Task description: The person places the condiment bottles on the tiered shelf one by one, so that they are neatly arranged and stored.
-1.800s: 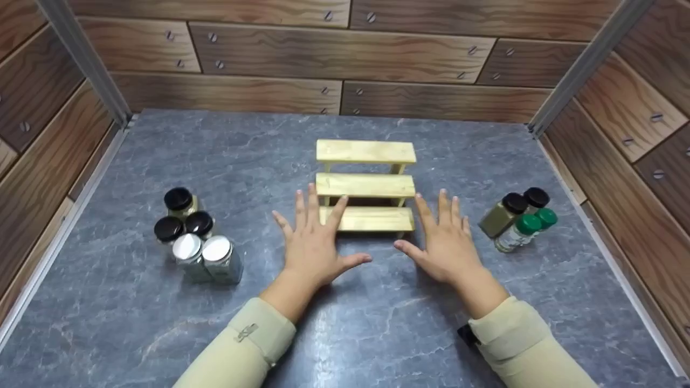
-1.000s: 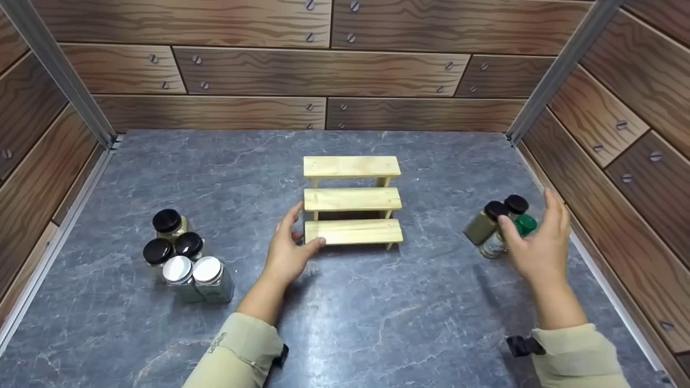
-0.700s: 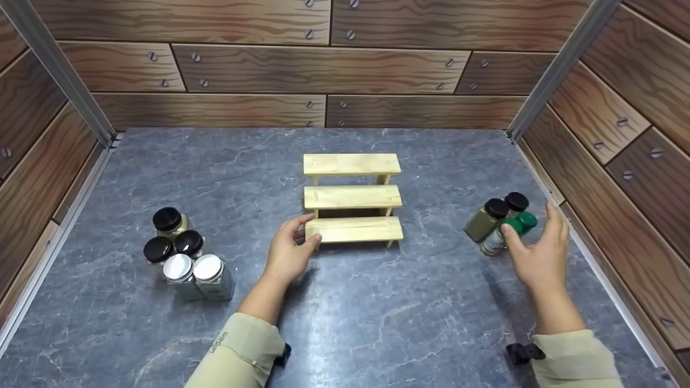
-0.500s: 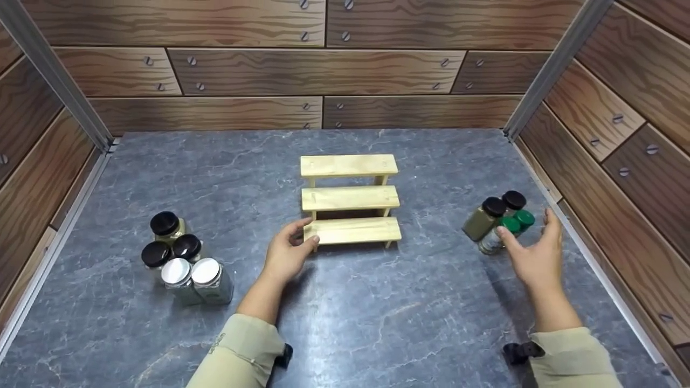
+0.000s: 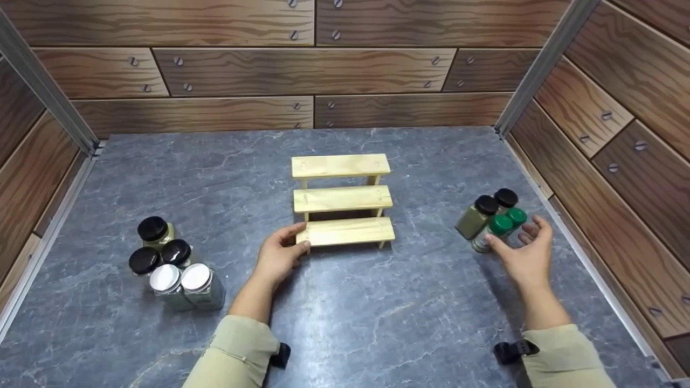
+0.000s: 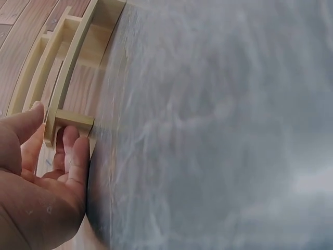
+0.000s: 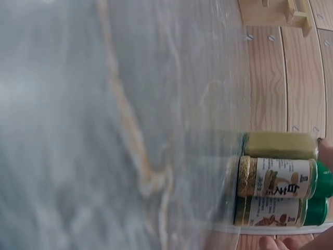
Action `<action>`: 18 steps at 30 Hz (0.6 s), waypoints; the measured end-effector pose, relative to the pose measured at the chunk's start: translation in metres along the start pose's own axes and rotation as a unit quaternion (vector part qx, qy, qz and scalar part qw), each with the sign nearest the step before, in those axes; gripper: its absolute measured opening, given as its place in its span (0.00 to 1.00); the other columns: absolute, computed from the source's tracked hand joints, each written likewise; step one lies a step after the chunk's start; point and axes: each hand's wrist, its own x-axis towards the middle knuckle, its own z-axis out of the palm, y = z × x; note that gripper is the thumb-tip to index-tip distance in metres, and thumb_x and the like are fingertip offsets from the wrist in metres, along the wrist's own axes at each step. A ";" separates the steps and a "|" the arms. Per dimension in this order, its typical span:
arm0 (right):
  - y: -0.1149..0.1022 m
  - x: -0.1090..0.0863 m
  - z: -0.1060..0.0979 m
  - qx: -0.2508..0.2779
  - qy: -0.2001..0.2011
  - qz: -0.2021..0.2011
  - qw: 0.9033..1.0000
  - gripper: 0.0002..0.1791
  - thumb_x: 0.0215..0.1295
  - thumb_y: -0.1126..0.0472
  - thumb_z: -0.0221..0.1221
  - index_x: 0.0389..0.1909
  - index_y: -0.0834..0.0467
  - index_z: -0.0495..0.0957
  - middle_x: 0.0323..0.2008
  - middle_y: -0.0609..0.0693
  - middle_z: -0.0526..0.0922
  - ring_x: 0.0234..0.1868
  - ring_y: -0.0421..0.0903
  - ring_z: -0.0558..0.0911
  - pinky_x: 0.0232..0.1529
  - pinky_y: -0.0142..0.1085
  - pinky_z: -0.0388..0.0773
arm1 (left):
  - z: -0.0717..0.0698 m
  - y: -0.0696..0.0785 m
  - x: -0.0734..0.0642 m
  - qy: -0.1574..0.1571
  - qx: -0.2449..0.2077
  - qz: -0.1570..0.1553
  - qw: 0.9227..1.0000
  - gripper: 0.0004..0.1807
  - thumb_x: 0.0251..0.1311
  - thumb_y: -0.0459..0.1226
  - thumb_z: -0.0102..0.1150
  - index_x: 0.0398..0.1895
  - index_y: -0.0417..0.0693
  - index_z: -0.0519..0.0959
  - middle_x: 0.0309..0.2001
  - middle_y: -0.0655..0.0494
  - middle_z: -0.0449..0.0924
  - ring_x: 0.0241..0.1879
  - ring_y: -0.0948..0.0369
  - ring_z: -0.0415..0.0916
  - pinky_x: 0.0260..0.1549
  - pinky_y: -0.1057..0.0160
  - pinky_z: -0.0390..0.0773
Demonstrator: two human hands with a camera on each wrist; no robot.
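A pale wooden three-step display rack (image 5: pixel 343 199) stands mid-table. At its lowest step's left end is my left hand (image 5: pixel 276 257), thumb at the top edge and fingers curled beneath, by the leg in the left wrist view. My right hand (image 5: pixel 525 263) is beside the jar group on the right, thumb near the front green-capped spice jar (image 5: pixel 501 225) and bent fingers beyond the second green-capped jar (image 5: pixel 516 216). The right wrist view shows labels and pale grains in the front jar (image 7: pixel 278 177); fingertips (image 7: pixel 281 242) sit apart from the jars.
Two black-capped jars, one greenish (image 5: pixel 476 217) and one behind (image 5: pixel 506 199), adjoin the green-capped pair. On the left stand several jars, with black caps (image 5: pixel 153 229) and white caps (image 5: pixel 197 277). Wood-patterned walls (image 5: pixel 302 70) enclose the grey marbled table (image 5: pixel 345 318).
Both hands were spread before the rack and have moved apart. The left now grips its lower left end; the right has gone to the right-hand jars and lowered around the green-capped pair.
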 end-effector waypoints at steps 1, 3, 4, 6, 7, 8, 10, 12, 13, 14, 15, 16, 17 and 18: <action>-0.001 -0.002 0.002 -0.006 0.011 0.002 1.000 0.56 0.62 0.61 0.76 0.81 0.64 0.48 0.70 0.67 0.65 0.68 0.62 0.70 0.66 0.51 0.73 | -0.001 -0.001 0.000 0.001 0.000 -0.001 1.000 0.25 0.66 0.26 0.66 0.67 0.35 0.79 0.54 0.37 0.84 0.38 0.60 0.80 0.28 0.66 0.80; -0.004 -0.006 0.005 -0.019 0.035 0.001 0.999 0.51 0.61 0.59 0.77 0.76 0.65 0.56 0.63 0.61 0.69 0.61 0.55 0.73 0.58 0.43 0.75 | -0.002 -0.001 0.001 0.004 0.001 -0.007 1.000 0.25 0.66 0.26 0.66 0.67 0.36 0.80 0.52 0.40 0.84 0.37 0.60 0.79 0.27 0.67 0.79; -0.005 -0.007 0.006 -0.022 0.045 -0.003 0.999 0.48 0.60 0.58 0.77 0.73 0.66 0.59 0.60 0.58 0.70 0.58 0.52 0.74 0.54 0.40 0.74 | -0.002 -0.002 0.001 0.005 0.001 -0.009 1.000 0.25 0.66 0.26 0.66 0.67 0.36 0.80 0.51 0.40 0.84 0.36 0.60 0.79 0.27 0.67 0.79; -0.007 -0.009 0.010 -0.021 0.063 -0.016 0.998 0.43 0.59 0.59 0.78 0.68 0.66 0.63 0.54 0.54 0.72 0.52 0.47 0.74 0.50 0.35 0.73 | -0.003 -0.002 0.002 0.005 0.000 -0.010 1.000 0.25 0.66 0.26 0.66 0.67 0.35 0.79 0.49 0.41 0.84 0.36 0.60 0.79 0.26 0.66 0.79; -0.007 -0.010 0.012 -0.017 0.069 -0.023 0.997 0.41 0.58 0.60 0.78 0.66 0.67 0.65 0.52 0.52 0.72 0.50 0.45 0.74 0.49 0.34 0.73 | -0.004 -0.002 0.002 0.006 -0.002 -0.011 1.000 0.25 0.66 0.26 0.66 0.67 0.35 0.79 0.49 0.41 0.84 0.35 0.60 0.79 0.26 0.66 0.79; -0.007 -0.010 0.013 -0.012 0.073 -0.031 0.997 0.40 0.58 0.62 0.78 0.65 0.67 0.67 0.51 0.51 0.73 0.48 0.43 0.74 0.49 0.33 0.73 | -0.004 -0.002 0.002 0.007 -0.004 -0.013 1.000 0.25 0.66 0.26 0.67 0.67 0.36 0.79 0.48 0.42 0.84 0.35 0.61 0.79 0.26 0.67 0.79; -0.008 -0.010 0.016 0.001 0.078 -0.042 0.996 0.38 0.58 0.64 0.78 0.66 0.67 0.69 0.50 0.50 0.74 0.46 0.41 0.74 0.48 0.32 0.74 | -0.005 -0.003 0.002 0.007 -0.007 -0.013 1.000 0.26 0.66 0.25 0.67 0.68 0.36 0.79 0.48 0.41 0.85 0.35 0.60 0.79 0.26 0.66 0.79; -0.007 -0.010 0.018 0.005 0.080 -0.049 0.996 0.37 0.59 0.66 0.77 0.67 0.66 0.71 0.50 0.51 0.76 0.45 0.40 0.75 0.46 0.29 0.75 | -0.005 -0.003 0.001 0.006 -0.008 -0.013 1.000 0.26 0.65 0.25 0.67 0.68 0.35 0.79 0.49 0.41 0.85 0.34 0.60 0.80 0.25 0.66 0.78; -0.007 -0.010 0.018 0.004 0.081 -0.051 0.995 0.37 0.59 0.66 0.77 0.68 0.66 0.72 0.50 0.51 0.76 0.45 0.39 0.75 0.44 0.27 0.75 | -0.005 -0.003 0.002 0.004 -0.010 -0.014 1.000 0.26 0.65 0.25 0.67 0.68 0.35 0.79 0.48 0.41 0.85 0.34 0.60 0.80 0.25 0.66 0.78; -0.007 -0.011 0.019 0.002 0.080 -0.052 0.995 0.37 0.60 0.66 0.77 0.68 0.65 0.73 0.50 0.51 0.77 0.44 0.39 0.75 0.42 0.25 0.74 | -0.004 -0.002 0.002 0.002 -0.011 -0.013 1.000 0.27 0.65 0.25 0.67 0.68 0.35 0.79 0.48 0.41 0.85 0.34 0.60 0.80 0.25 0.66 0.78; -0.007 -0.011 0.019 0.000 0.079 -0.054 0.995 0.36 0.60 0.66 0.76 0.69 0.64 0.73 0.50 0.52 0.77 0.44 0.39 0.75 0.41 0.23 0.74 | -0.004 -0.002 0.002 0.000 -0.012 -0.013 1.000 0.27 0.65 0.25 0.67 0.68 0.35 0.79 0.48 0.41 0.85 0.34 0.60 0.80 0.25 0.66 0.78; -0.006 -0.010 0.019 -0.002 0.079 -0.055 0.995 0.36 0.61 0.66 0.76 0.69 0.64 0.74 0.50 0.53 0.78 0.43 0.38 0.76 0.40 0.21 0.74 | -0.003 -0.002 0.002 -0.002 -0.012 -0.012 1.000 0.27 0.65 0.25 0.67 0.68 0.35 0.78 0.48 0.41 0.85 0.34 0.60 0.80 0.25 0.66 0.78; -0.006 -0.010 0.018 -0.005 0.078 -0.056 0.995 0.36 0.61 0.65 0.76 0.69 0.64 0.75 0.50 0.54 0.78 0.43 0.38 0.76 0.39 0.20 0.74 | -0.003 -0.001 0.002 -0.003 -0.013 -0.013 1.000 0.27 0.65 0.25 0.68 0.69 0.36 0.78 0.48 0.41 0.85 0.34 0.60 0.80 0.25 0.66 0.78; -0.005 -0.010 0.018 -0.004 0.078 -0.057 0.995 0.35 0.62 0.65 0.76 0.70 0.64 0.75 0.51 0.55 0.78 0.43 0.38 0.77 0.38 0.18 0.74 | -0.002 -0.001 0.003 -0.005 -0.013 -0.014 1.000 0.28 0.65 0.25 0.68 0.69 0.36 0.78 0.47 0.41 0.84 0.33 0.60 0.79 0.25 0.66 0.78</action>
